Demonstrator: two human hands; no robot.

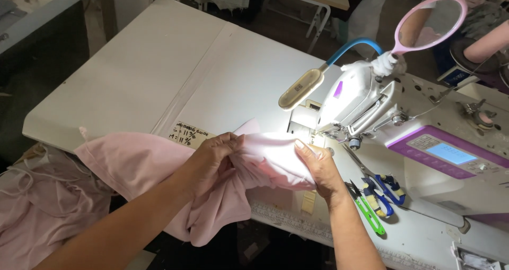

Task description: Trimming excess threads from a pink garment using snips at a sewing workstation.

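Note:
A pale pink fabric piece (143,166) lies across the front of the white sewing table (159,73) and hangs off its near edge. My left hand (212,156) pinches a bunched fold of it from the left. My right hand (318,166) grips the same fabric from the right, just in front of the needle area. The stretch of cloth between both hands is lit by the machine lamp. A white and purple sewing machine (403,137) stands right of my hands.
A blue-necked lamp (302,89) and a pink hand mirror (429,23) rise from the machine. Green thread snips (366,206) and blue-handled scissors (384,188) lie by my right wrist. A handwritten paper label (188,133) is stuck to the table. More pink cloth (37,206) is heaped at the lower left.

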